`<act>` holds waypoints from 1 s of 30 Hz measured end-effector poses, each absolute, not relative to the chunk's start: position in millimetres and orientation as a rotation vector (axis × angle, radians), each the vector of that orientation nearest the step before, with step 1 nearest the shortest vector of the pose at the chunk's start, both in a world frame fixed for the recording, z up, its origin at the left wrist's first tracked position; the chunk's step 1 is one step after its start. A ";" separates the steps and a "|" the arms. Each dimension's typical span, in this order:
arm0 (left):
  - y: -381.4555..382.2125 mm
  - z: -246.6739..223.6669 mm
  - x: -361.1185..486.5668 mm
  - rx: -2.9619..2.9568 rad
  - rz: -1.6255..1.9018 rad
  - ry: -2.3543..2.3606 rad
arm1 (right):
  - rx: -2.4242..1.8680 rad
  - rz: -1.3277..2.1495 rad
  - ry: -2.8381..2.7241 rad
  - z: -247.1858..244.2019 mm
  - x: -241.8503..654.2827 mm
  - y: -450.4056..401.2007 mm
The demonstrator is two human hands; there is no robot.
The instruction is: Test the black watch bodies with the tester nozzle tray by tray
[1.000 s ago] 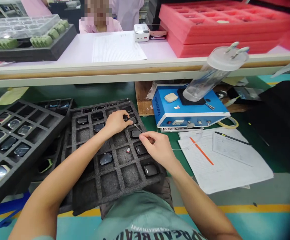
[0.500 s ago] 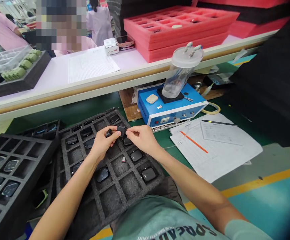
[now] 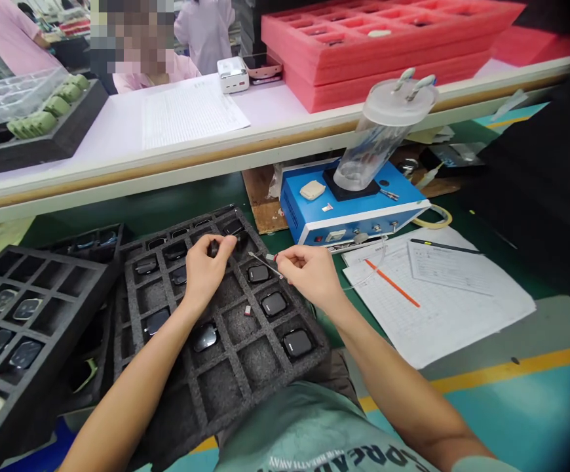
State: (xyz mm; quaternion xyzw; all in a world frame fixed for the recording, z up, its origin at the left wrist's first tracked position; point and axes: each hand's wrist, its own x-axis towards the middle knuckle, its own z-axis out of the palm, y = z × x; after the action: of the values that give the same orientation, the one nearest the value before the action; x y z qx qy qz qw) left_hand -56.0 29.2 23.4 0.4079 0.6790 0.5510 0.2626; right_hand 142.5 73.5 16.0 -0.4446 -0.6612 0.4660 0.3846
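Over one foam tray (image 3: pixel 181 419), two hands (image 3: pixel 206 272) (image 3: pixel 312 275) pinch small parts (image 3: pixel 213 248), probably.

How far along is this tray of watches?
Nothing proves completion, but the foam tray on the far side already holds watches in rows. In hand: the left hand pinches a small dark part, and the right hand holds a thin metal pick. Remaining: watches sit in the nearer foam tray.

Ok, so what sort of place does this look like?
Probably an electronics assembly workshop, perhaps for smartwatches: a dark foam tray holds rows of watch-like devices, red foam trays are stacked on the shelf above, and a blue bench unit carries a clear canister.
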 end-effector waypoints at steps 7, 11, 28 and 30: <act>11.6 23.4 -38.5 0.901 1.571 1.300 | -0.978 1.080 -1.832 33.4 121.0 51.6; 7.3 21.1 -35.4 0.991 1.540 1.329 | -0.961 1.047 -1.854 34.9 117.1 51.0; -1.4 22.4 -30.4 1.356 1.378 1.705 | -0.959 1.135 -1.908 32.1 117.5 52.7; -1.9 23.3 -29.7 1.342 1.381 1.691 | -0.932 1.245 -1.878 30.8 117.7 54.8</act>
State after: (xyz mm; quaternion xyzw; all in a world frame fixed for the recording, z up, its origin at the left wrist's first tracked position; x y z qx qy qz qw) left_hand -29.7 -1.9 23.3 0.5020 0.6324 0.5164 0.2854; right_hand 117.7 54.8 30.8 -0.3587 -0.7230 0.4794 0.3447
